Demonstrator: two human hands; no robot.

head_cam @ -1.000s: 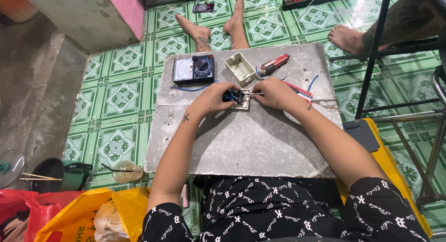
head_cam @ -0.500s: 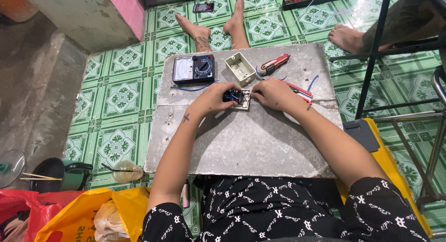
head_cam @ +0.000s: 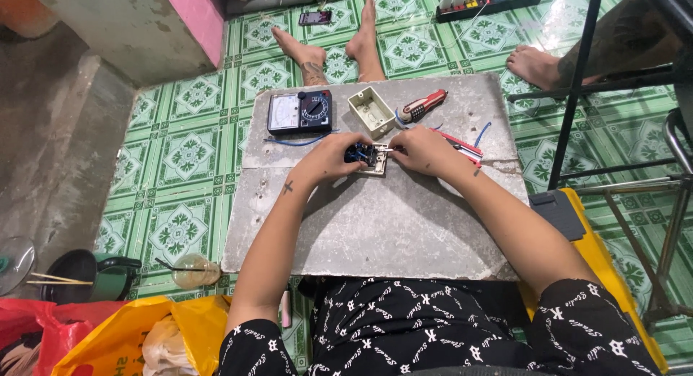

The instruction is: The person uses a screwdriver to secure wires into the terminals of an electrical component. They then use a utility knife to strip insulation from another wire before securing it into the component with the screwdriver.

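Pinching the switch (head_cam: 369, 159) at mid-slab (head_cam: 375, 224), my left hand (head_cam: 333, 159) clamps its dark body while my right hand (head_cam: 422, 150) closes on a thin tool at its terminals. I judge it light, rigid plastic; grip the edges, sparing the fine wires.

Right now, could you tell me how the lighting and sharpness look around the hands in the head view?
Head view: even, soft light on the grey slab, with only faint shadows under the left hand and right hand; the small switch part between them is sharp enough but too small for detail; the tiled floor shows mild glare at the top; straight edges bow slightly toward the corners.
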